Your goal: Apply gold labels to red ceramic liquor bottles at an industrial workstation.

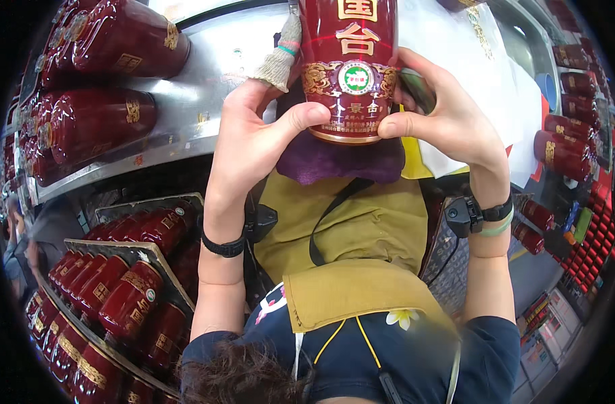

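Note:
Both my hands hold a glossy dark red bottle (351,50) with gold lettering, a gold scroll band and a round green-and-white emblem. My left hand (260,128) grips its lower left side, thumb on the front near the base. On the lower right side, my right hand (445,114) does the same, its thumb close to the gold bottom rim. Most of my fingers are hidden behind the bottle, and its top is cut off by the picture's edge. A purple cloth (341,160) lies under the base. Beside my left hand hangs a pale grey tassel-like brush (282,57) with a green band.
Several more red bottles (122,40) rest on the metal table (210,54) at the left. Below, a wooden-edged rack (119,246) carries many others. White sheets (455,40) cover the table's right part, above a yellow piece (415,158). Further red bottles (563,155) stand at the far right.

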Tool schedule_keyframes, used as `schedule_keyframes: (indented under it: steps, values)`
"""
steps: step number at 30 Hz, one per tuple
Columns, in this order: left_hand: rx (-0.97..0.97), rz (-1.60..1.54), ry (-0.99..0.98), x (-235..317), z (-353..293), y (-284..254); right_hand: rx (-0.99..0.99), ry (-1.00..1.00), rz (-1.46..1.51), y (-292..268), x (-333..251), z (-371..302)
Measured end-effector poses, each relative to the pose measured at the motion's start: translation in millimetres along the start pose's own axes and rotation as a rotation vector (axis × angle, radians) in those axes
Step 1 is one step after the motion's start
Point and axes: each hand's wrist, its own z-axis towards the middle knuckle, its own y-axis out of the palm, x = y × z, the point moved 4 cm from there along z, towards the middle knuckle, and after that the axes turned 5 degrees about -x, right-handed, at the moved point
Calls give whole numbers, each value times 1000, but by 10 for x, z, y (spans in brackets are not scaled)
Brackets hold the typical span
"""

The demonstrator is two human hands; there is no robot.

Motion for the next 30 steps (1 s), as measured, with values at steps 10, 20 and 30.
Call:
schedule_keyframes:
  steps: [10, 20, 30]
  values:
    - [29, -29, -60, -193, -27, -143, 82, 157, 161, -54, 25, -101]
    - [120, -14, -63, -74, -9, -44, 275, 10, -163, 4, -9, -49]
    - [16, -91, 28, 53, 70, -93, 244, 58, 101, 21, -40, -129]
